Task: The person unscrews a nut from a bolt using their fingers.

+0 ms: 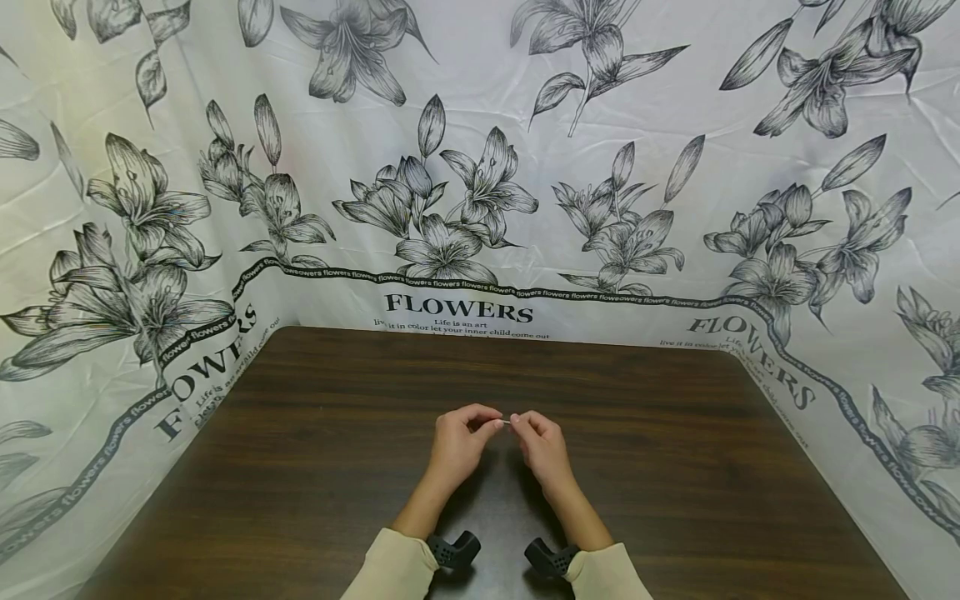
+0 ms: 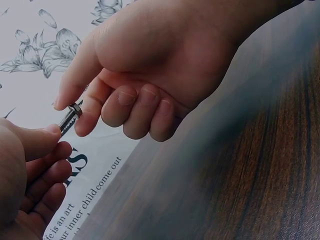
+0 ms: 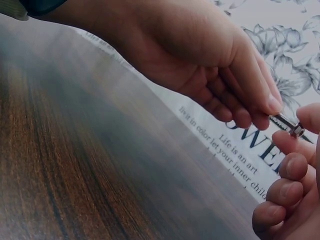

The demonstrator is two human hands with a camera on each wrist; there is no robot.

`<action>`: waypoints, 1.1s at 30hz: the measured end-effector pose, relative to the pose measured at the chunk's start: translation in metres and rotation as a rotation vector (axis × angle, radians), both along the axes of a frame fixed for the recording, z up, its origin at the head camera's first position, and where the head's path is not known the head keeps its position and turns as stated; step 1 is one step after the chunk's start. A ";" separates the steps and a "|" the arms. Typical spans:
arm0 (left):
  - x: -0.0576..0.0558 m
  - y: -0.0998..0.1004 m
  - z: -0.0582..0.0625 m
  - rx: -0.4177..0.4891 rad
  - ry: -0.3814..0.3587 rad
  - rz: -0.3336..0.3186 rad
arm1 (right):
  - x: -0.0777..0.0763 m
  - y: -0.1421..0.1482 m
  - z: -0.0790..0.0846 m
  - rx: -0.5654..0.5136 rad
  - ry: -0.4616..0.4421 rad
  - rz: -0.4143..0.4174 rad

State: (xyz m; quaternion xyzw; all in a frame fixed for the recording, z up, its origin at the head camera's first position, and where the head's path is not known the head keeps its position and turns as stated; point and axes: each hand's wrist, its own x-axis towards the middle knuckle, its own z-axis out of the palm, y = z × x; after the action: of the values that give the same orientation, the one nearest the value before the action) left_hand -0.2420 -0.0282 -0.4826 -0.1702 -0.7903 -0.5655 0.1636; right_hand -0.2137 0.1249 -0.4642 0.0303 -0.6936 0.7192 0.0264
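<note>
A small silver bolt point(image 3: 283, 121) with a threaded shank bridges the two hands above the table. My right hand point(image 1: 543, 450) pinches the shank between thumb and fingertips. At the other end sits a hexagonal metal piece that looks like a nut point(image 2: 75, 109), and my left hand point(image 1: 458, 442) has thumb and forefinger on either side of it. The left hand's other fingers point(image 2: 146, 110) curl in toward the palm and hold nothing. Part of the shank is hidden behind the right fingertips.
A dark brown wooden table point(image 1: 300, 467) lies under both hands. White cloth point(image 1: 480, 200) with black flower prints and lettering hangs around its far side and both ends. Black wrist devices point(image 1: 454, 551) sit at the cuffs of the pale sleeves point(image 1: 393, 567).
</note>
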 end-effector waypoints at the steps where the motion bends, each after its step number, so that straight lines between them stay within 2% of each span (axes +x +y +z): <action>1: 0.000 0.000 0.000 0.000 0.003 0.002 | 0.000 0.000 0.000 -0.007 0.010 0.002; 12: -0.001 -0.003 0.001 -0.003 0.005 0.018 | 0.000 0.002 -0.002 -0.028 0.106 0.042; 22: 0.000 -0.004 0.001 -0.005 -0.003 0.026 | -0.001 0.000 -0.004 0.058 0.180 -0.016; 30: -0.001 -0.004 0.000 -0.010 -0.004 0.025 | -0.001 0.000 -0.002 0.171 0.252 -0.065; 33: -0.002 -0.005 -0.002 -0.017 -0.009 0.027 | -0.007 0.002 -0.012 0.215 0.274 -0.096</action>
State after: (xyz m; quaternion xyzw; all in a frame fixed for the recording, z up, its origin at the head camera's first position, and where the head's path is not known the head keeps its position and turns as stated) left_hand -0.2443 -0.0330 -0.4842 -0.1582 -0.7979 -0.5574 0.1662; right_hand -0.2205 0.1267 -0.4757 0.0977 -0.7571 0.6279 0.1517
